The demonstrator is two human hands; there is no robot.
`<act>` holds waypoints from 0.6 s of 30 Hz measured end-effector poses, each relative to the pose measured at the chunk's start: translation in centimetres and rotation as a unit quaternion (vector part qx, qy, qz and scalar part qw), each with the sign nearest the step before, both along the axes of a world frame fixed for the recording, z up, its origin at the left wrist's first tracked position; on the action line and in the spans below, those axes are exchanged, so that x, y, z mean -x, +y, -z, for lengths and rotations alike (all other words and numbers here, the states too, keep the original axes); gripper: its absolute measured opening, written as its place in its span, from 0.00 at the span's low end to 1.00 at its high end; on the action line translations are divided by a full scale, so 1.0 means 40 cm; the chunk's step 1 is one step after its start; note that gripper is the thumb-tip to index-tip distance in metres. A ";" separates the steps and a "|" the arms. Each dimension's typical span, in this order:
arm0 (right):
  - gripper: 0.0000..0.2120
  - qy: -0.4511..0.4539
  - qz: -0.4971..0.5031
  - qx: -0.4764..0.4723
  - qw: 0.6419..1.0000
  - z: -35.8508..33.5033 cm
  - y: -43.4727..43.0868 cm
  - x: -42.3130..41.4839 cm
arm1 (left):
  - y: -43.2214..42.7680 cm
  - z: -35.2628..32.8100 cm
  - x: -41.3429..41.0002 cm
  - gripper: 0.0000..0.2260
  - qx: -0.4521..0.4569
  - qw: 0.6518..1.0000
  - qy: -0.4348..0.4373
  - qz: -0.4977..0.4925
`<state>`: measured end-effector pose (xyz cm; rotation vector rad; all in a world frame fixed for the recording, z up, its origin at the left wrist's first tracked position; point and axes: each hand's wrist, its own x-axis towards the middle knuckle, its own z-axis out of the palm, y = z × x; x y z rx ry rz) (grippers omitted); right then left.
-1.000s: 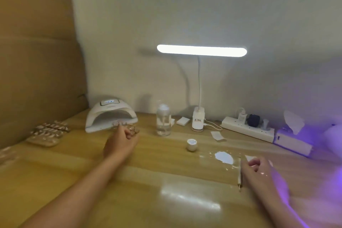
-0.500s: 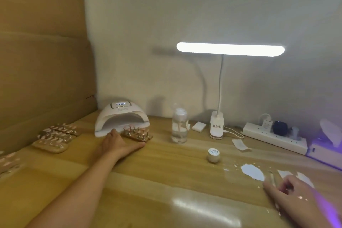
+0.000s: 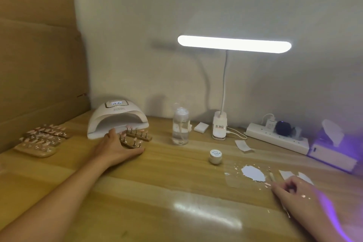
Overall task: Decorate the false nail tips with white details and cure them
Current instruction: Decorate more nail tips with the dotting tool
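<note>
Two wooden holders with pink false nail tips [image 3: 137, 138] stand just in front of the mouth of the white curing lamp [image 3: 116, 119]. My left hand [image 3: 117, 148] lies on the table against the near holder, fingers stretched along its front and thumb by the lamp's edge. At the lower right, my right hand [image 3: 296, 194] has its fingers curled round a thin brush [image 3: 272, 178]. The brush tip points at a smear of white paint [image 3: 253, 173] on a clear sheet. A small white paint jar [image 3: 215, 156] sits to the left of the smear.
More holders of nail tips [image 3: 44, 139] lie at the far left by a cardboard wall. A clear bottle [image 3: 180, 129], a lit desk lamp [image 3: 220, 128], a power strip [image 3: 275, 139], a tissue box [image 3: 332, 153] and paper scraps [image 3: 243, 145] line the back.
My left hand set the nail tip holders down at the curing lamp's mouth and now lies flat beside them. My right hand stays by the paint with the brush.
</note>
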<state>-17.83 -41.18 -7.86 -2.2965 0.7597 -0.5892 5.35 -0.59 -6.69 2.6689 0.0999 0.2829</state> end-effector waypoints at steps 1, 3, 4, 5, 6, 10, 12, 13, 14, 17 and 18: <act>0.15 0.001 -0.003 -0.003 1.000 -0.004 0.004 0.002 | 0.008 -0.004 0.020 0.57 -0.010 1.000 0.001 0.018; 0.15 0.004 -0.002 -0.003 1.000 -0.008 0.007 0.005 | 0.014 -0.015 0.072 0.57 -0.022 0.997 0.003 0.068; 0.16 0.005 0.004 -0.001 1.000 -0.010 0.009 0.004 | 0.010 -0.022 0.103 0.58 -0.029 0.995 0.008 0.100; 0.18 0.005 0.011 -0.002 1.000 -0.012 0.008 0.005 | -0.002 -0.027 0.136 0.59 -0.039 0.990 0.014 0.134; 0.20 0.004 0.016 -0.006 1.000 -0.013 0.008 0.005 | -0.019 -0.034 0.169 0.59 -0.049 0.985 0.018 0.166; 0.16 -0.036 0.016 -0.041 0.998 -0.009 0.005 0.012 | -0.147 -0.058 0.280 0.60 -0.070 0.957 0.022 0.281; 0.11 -0.067 0.009 -0.052 0.996 -0.011 0.002 0.017 | -0.234 -0.066 0.313 0.59 -0.041 0.943 0.031 0.329; 0.11 -0.085 0.007 -0.059 0.995 -0.013 -0.001 0.018 | -0.282 -0.068 0.324 0.59 -0.033 0.935 0.037 0.351; 0.11 -0.102 0.005 -0.074 0.992 -0.014 -0.003 0.020 | -0.325 -0.064 0.333 0.59 -0.036 0.927 0.039 0.371; 0.13 -0.136 -0.002 -0.135 0.981 -0.021 -0.007 0.022 | -0.424 -0.046 0.344 0.59 -0.069 0.909 0.004 0.410; 0.13 -0.143 -0.003 -0.149 0.978 -0.024 -0.008 0.022 | -0.440 -0.039 0.341 0.59 -0.071 0.909 -0.003 0.411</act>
